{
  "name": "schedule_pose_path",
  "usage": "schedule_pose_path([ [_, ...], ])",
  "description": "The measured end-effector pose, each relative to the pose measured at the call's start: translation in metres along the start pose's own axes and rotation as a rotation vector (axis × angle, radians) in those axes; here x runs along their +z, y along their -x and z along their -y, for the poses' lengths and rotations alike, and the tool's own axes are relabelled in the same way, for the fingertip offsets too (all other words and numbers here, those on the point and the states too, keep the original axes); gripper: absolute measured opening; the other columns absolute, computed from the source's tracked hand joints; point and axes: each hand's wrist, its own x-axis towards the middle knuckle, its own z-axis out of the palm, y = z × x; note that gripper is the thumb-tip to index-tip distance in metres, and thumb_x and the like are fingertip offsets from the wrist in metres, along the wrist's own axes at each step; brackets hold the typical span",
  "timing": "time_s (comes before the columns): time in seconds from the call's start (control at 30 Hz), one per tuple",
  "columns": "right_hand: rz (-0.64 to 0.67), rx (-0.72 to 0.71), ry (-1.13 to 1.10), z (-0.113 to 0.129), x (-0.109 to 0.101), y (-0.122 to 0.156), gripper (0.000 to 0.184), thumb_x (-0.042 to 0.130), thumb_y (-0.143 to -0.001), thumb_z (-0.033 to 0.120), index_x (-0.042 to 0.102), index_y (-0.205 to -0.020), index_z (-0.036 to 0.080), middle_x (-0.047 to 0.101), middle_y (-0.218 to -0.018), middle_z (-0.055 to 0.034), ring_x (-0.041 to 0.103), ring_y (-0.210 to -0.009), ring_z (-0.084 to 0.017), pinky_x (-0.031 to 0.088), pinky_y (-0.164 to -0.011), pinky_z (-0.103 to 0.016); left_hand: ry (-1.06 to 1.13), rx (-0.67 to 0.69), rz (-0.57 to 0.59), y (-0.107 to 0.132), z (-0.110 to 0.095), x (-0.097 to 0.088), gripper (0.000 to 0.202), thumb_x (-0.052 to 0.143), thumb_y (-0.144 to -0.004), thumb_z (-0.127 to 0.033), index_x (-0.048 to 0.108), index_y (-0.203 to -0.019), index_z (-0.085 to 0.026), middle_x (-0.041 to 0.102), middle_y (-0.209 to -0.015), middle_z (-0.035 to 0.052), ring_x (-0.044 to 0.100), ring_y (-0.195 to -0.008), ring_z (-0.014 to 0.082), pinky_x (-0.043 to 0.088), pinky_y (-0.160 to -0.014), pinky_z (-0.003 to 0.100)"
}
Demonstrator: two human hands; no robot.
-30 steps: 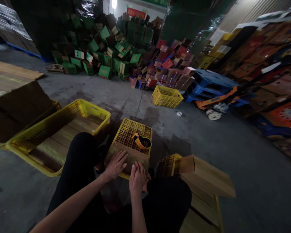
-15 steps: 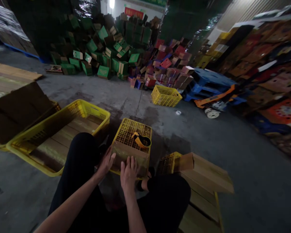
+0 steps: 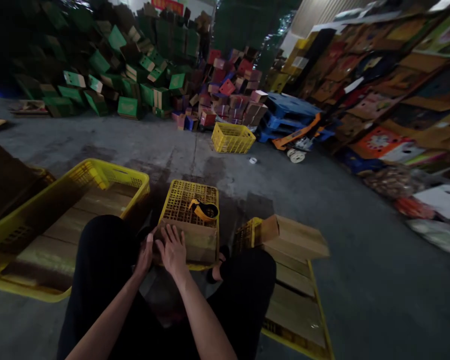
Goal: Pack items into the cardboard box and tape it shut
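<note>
A flat brown cardboard piece (image 3: 195, 242) lies on an upturned yellow crate (image 3: 187, 200) between my knees. My right hand (image 3: 173, 251) rests on its left part with fingers spread flat. At the cardboard's left edge my left hand (image 3: 145, 256) presses against the side, fingers together and partly hidden. A yellow and black tape dispenser (image 3: 204, 210) sits on the crate just beyond the cardboard.
A large yellow crate (image 3: 65, 192) with cardboard sheets stands to my left. More cardboard (image 3: 296, 240) fills a yellow crate to my right. Further off are another yellow crate (image 3: 231, 137), a tape roll (image 3: 252, 160), a pallet jack (image 3: 296, 145) and heaps of green and red boxes (image 3: 142, 75).
Both hands have slid left across the cardboard; the left one went from its top to its left edge. My view has swung rightward and down.
</note>
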Motion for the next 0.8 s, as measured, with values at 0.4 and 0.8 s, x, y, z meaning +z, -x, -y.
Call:
schedule_pose_path([
  [0.4,-0.145,0.444,0.089,-0.115,-0.047,0.063,0.073,0.024,-0.106,0.055,0.041,-0.153,0.003,0.039,-0.158,-0.0238,0.046,-0.142,-0.032,0.045,-0.108,-0.043,-0.875,0.553,-0.007,0.015,0.011,0.027,0.065,0.041,-0.101,-0.051,0.045,-0.15,-0.01,0.026,-0.165,0.0216,0.019,-0.154,0.0381,0.024,-0.12,0.06],
  [0.8,-0.212,0.456,-0.166,-0.128,-0.044,0.058,0.07,0.017,-0.107,0.052,0.057,-0.143,0.007,0.056,-0.145,-0.0203,0.049,-0.141,-0.026,0.041,-0.115,-0.04,-1.099,0.789,0.433,0.06,-0.031,0.134,0.077,0.057,-0.093,-0.033,0.027,-0.161,-0.018,0.018,-0.169,0.0158,0.014,-0.156,0.033,0.019,-0.123,0.053],
])
